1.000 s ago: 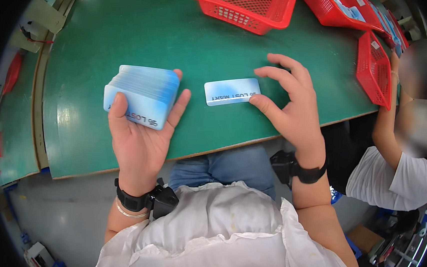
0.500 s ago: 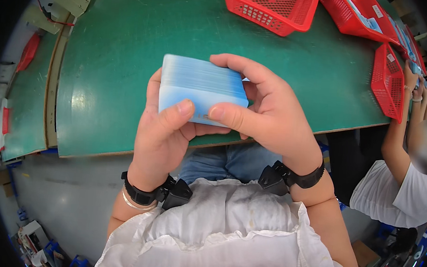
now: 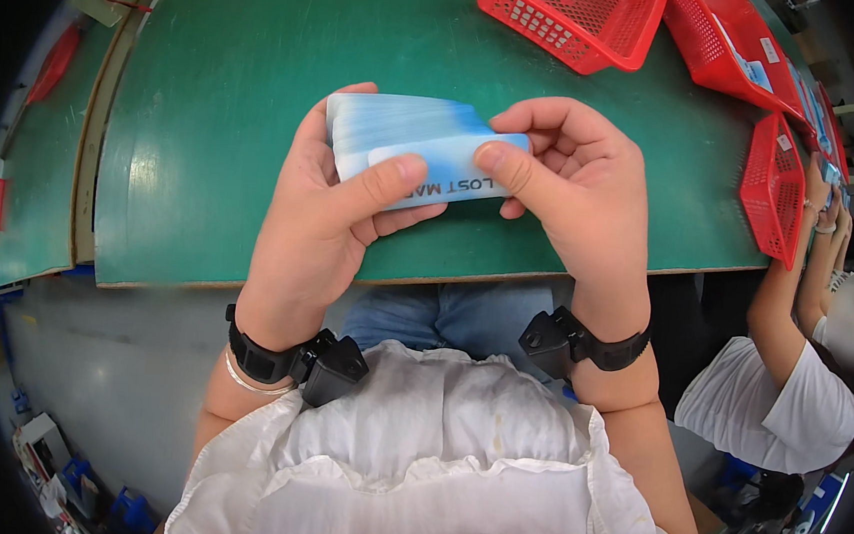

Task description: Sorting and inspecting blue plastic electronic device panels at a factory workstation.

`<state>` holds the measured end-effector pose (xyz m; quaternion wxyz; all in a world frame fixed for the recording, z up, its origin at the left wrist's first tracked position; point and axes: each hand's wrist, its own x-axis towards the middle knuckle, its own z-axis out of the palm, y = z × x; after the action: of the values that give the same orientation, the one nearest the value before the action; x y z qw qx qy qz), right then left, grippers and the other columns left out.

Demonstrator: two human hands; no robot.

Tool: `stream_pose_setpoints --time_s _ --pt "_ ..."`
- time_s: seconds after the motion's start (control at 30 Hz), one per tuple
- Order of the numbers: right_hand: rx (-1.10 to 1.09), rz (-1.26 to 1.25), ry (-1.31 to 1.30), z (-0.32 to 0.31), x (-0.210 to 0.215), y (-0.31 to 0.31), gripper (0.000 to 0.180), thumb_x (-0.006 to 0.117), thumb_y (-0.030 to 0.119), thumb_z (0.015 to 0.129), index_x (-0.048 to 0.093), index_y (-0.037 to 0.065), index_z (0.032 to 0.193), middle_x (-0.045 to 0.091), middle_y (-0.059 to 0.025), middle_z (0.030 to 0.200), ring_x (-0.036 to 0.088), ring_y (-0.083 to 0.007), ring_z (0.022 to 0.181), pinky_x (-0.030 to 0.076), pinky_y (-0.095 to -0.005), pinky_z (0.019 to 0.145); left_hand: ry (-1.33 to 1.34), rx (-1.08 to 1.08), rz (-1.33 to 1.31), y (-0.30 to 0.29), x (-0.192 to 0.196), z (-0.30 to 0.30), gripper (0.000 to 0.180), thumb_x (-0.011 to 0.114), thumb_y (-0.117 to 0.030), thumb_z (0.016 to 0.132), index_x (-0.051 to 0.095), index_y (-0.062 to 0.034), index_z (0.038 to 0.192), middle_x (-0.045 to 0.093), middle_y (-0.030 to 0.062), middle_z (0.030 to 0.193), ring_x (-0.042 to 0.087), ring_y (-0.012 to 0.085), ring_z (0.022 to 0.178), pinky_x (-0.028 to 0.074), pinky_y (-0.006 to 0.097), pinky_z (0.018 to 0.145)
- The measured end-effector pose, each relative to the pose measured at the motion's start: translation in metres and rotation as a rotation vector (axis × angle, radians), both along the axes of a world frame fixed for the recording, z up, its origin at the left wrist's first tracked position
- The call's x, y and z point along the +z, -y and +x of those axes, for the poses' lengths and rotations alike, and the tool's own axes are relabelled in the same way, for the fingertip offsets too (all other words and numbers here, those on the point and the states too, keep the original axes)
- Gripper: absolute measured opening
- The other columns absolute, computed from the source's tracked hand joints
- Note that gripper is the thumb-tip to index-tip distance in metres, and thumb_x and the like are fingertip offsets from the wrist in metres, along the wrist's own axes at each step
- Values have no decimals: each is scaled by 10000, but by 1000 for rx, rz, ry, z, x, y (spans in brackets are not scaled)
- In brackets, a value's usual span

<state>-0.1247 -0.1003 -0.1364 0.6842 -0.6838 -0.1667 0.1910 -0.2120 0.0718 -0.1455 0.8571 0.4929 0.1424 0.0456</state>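
A thick stack of light blue and white cards (image 3: 388, 123) is held above the green table, its edges slightly fanned. My left hand (image 3: 337, 195) is closed round the left side of the stack, thumb on the front card and fingers behind and below. With thumb and fingers my right hand (image 3: 570, 173) pinches the right end of the front card (image 3: 454, 174), which sticks out to the right of the stack. Dark printing runs along the front card's lower edge. Some fingers of both hands are hidden behind the cards.
A red plastic basket (image 3: 577, 23) stands on the green table (image 3: 225, 151) at the far side. Right of it are a red basket holding blue and white cards (image 3: 730, 50) and another red basket (image 3: 772, 189). A co-worker in a white top (image 3: 777, 405) works at the right.
The squared stack has become fanned, and its front card has slid out to the right in my right hand's pinch. My right hand has moved slightly right, away from the left.
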Motion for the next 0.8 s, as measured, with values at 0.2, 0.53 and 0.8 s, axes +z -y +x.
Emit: stream_pose_setpoints --time_s 0.2,0.53,0.8 --pt "-30 4 -77 6 1 4 230 726 119 853 675 -23 1027 682 -57 836 597 -61 663 481 -182 528 38 -1 -135 -6 -8 3 565 566 -71 920 284 25 1400 505 199 1257 630 291 1078 610 372 853" --pt "-35 24 -74 10 -11 12 204 718 112 859 664 -38 986 699 -63 783 603 -62 695 476 -204 626 37 112 -3 -3 -9 7 608 630 -48 884 280 18 1378 527 174 1223 619 249 1078 595 355 847" --pt "-57 29 -59 8 -13 16 194 700 118 873 662 -51 959 701 -69 782 614 -65 705 483 -207 627 69 147 -24 -5 -12 4 593 613 -39 893 280 18 1381 530 178 1230 623 263 1086 594 363 863"
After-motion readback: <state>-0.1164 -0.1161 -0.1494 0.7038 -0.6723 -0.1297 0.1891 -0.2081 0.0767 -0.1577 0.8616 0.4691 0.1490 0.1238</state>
